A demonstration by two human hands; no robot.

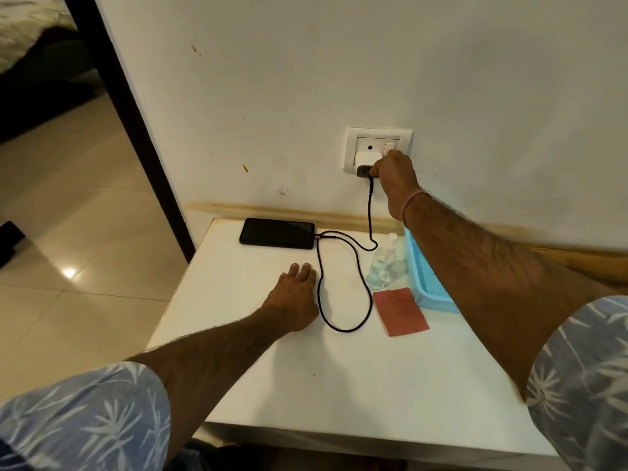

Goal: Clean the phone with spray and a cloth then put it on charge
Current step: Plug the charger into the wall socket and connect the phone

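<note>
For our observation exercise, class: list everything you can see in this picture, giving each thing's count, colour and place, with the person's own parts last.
table: one, white, against the wall
phone: one, black, flat at the table's far left
cable: one, black, from the phone, looped on the table, up to the charger
charger: one, white, in the socket plate
socket plate: one, white, on the wall
spray bottle: one, clear, upright right of the cable
cloth: one, reddish, flat in front of the spray bottle
basket: one, blue, table's right side
left hand: one, flat on the table beside the cable
right hand: one, raised to the socket plate by the charger
</note>
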